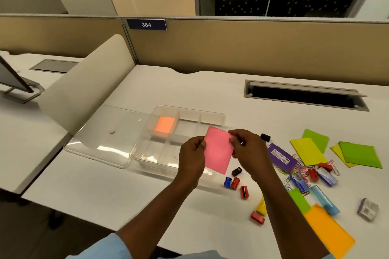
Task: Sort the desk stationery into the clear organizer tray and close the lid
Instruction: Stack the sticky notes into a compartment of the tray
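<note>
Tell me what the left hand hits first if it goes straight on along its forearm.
Probably the clear organizer tray: the left hand, pinching the pink note, points over its far compartments. Its height is unclear, so it may pass above.

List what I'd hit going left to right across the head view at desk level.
Left to right: monitor → clear lid, lying open → orange pad in the tray → pink note → purple pack → yellow sheet → green sheet.

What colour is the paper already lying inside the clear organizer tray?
Orange; the paper lies in the clear organizer tray's far-left compartment, head view.
</note>
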A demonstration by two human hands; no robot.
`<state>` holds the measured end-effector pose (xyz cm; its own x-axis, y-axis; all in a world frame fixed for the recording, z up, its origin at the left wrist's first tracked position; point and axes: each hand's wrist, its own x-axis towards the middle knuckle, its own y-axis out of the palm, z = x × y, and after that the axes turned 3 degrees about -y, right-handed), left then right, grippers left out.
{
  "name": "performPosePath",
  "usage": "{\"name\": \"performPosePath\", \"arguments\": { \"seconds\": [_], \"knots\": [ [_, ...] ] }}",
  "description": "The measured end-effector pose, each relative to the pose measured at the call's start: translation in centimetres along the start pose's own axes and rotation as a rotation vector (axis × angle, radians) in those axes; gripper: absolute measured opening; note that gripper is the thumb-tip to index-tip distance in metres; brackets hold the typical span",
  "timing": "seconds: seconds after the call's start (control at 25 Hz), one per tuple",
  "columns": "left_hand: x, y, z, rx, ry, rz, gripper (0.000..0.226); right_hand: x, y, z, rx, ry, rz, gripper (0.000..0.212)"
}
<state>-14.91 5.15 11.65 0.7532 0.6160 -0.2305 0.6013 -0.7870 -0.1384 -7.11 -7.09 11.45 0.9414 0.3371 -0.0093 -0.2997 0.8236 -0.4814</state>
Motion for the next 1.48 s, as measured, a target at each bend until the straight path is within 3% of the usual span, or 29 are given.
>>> {"name": "performPosePath", "arguments": {
  "seconds": [0.28, 0.48, 0.68, 0.84, 1.08, 1.28, 1.48],
  "knots": [
    [7.5, -8.0, 0.3, 0.014, 0.086, -0.144, 0.018, 4.3, 7.6, 5.8, 0.147, 0.022, 0.053, 0.017],
    [13.9, -13.8, 0.5, 0.091, 0.036, -0.117, 0.016, 8.8, 13.6, 9.2, 0.020, -0.013, 0.027, 0.018],
    [19.1, -17.5, 0.8, 0.244, 0.110, -0.138, 0.010, 13.2, 18.3, 9.9, -0.058, -0.017, -0.093, 0.022],
    [21.0, -18.4, 2.0, 0.286, 0.081, -0.094, 0.009, 15.3, 21.5, 8.7, -0.187, 0.029, -0.096, 0.031],
    [22.4, -18.4, 2.9, 0.325, 0.150, -0.013, 0.011, 17.4, 24.2, 6.8, -0.419, 0.101, 0.026, 0.026],
    [23.0, -18.4, 3.6, 0.395, 0.214, -0.067, 0.007, 17.8, 25.6, 6.2, -0.491, 0.101, 0.068, 0.031],
    [23.4, -18.2, 4.6, 0.436, 0.214, -0.056, 0.012, 17.7, 26.5, 5.5, -0.726, 0.026, 0.090, 0.028]
  ]
}}
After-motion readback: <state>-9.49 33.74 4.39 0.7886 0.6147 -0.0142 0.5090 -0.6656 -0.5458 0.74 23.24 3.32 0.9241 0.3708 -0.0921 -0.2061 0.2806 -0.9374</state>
